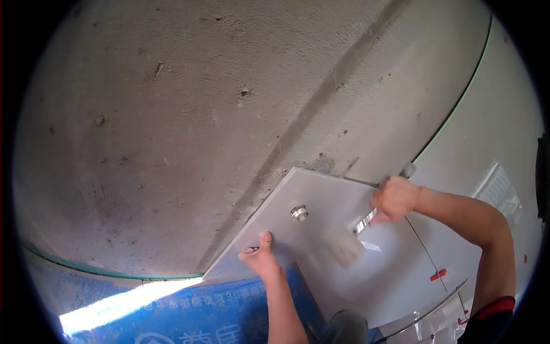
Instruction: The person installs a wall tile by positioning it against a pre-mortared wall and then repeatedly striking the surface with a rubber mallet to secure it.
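Note:
A pale grey wall tile (321,192) sits against bare cement, a metal pipe fitting (299,212) poking out through it. My left hand (263,258) rests on the tile near its left edge, thumb raised apart from the bent fingers, holding nothing. My right hand (395,198) is closed round the handle of a mallet (366,221), which bears a striped label. The mallet's pale head is smeared by motion over the tile, so I cannot tell whether it touches the surface.
Rough cement wall (172,132) fills the upper left. More pale tiles (475,172) stand at the right, with red spacers (438,274) at their joints. Blue printed sheeting (229,312) lies below, beside a bright strip of light (126,301). My knee (346,328) shows at the bottom.

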Tool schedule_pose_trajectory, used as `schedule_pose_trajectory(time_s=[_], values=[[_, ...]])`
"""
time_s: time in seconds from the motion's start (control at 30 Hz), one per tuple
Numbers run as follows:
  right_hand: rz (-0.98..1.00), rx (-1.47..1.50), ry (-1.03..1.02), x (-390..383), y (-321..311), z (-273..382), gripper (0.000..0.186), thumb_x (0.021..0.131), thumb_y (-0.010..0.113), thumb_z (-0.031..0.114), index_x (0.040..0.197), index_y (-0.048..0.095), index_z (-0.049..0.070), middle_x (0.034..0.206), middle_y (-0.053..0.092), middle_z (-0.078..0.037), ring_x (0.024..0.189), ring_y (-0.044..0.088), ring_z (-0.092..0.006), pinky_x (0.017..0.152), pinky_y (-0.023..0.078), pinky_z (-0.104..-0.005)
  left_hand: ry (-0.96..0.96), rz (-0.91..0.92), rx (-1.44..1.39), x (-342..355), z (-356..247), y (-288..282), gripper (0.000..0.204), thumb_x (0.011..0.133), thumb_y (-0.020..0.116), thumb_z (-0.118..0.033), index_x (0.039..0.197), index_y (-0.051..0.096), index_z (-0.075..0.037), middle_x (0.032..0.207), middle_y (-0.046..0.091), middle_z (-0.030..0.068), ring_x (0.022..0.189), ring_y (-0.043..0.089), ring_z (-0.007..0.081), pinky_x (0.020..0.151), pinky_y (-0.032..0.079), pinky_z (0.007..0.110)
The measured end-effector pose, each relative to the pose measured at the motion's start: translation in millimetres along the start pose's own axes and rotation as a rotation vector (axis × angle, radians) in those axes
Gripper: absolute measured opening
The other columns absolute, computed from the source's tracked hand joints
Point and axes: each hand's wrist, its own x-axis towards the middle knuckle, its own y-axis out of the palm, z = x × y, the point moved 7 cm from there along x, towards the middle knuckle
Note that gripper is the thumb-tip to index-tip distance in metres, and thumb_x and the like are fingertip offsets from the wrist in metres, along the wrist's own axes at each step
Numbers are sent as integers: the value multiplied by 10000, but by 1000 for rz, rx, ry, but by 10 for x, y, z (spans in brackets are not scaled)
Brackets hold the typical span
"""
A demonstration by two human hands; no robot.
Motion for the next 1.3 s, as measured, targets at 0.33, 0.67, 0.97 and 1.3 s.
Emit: schedule_pose_trajectory(time_s=[0.33, 0.67, 0.97, 1.3], values=[[11, -73, -10, -33, 13, 60, 530, 878, 531, 604, 683, 605, 117, 617, 600, -85, 541, 619, -301, 489, 501, -411, 8, -17, -99, 0, -56, 83, 597, 741, 867, -216, 944, 321, -89, 917, 392, 41, 833, 407, 152, 795, 414, 301], [74, -24, 247, -55, 13, -185, 572, 879, 506, 630, 687, 621, 105, 630, 631, -80, 619, 642, -320, 556, 504, -422, 50, -2, -34, -71, -83, 33, 643, 754, 860, -335, 1001, 367, -3, 946, 483, 96, 868, 489, 173, 777, 466, 318], [17, -1, 231, -185, 188, 124, 585, 889, 491, 636, 698, 600, 94, 627, 623, -87, 594, 645, -311, 539, 508, -423, -35, 60, -30, -88, -178, 80, 661, 721, 880, -357, 977, 356, -46, 948, 450, 77, 876, 459, 171, 810, 436, 318], [-13, -32, 186, 66, 237, 77, 550, 829, 570, 635, 630, 596, 123, 587, 595, -62, 561, 624, -289, 507, 496, -394, -103, -2, 13, -82, -91, 128, 687, 702, 884, -397, 953, 362, -29, 927, 446, 78, 875, 445, 166, 785, 436, 336]])
